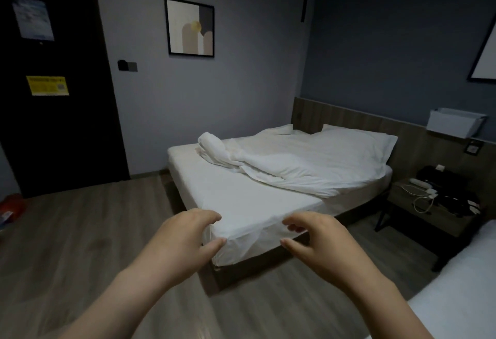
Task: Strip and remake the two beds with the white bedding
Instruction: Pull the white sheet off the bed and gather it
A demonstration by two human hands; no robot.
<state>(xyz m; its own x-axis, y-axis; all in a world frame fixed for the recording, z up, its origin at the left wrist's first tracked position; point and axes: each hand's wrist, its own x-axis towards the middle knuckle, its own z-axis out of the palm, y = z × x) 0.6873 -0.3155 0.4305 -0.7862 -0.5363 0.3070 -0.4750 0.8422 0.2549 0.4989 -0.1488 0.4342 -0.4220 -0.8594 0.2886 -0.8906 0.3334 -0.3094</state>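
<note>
The far bed point(241, 199) wears a white sheet pulled over its mattress. A crumpled white duvet point(303, 167) lies bunched across its head half, and two white pillows point(357, 137) lean by the wooden headboard. Both my hands are held out in front of the bed's near foot corner point(236, 242). My left hand point(185, 236) and my right hand point(319, 239) each have fingers and thumb spread apart in a loose curve, with nothing held between them. Whether the fingertips touch the sheet I cannot tell. A white edge of the second bed point(461, 293) shows at the lower right.
A nightstand point(432, 215) with cables and dark items stands between the beds. A black door point(53, 83) is on the left wall, with a red object point(13, 204) on the floor beside it. Wooden floor point(80, 244) stretches left of the bed.
</note>
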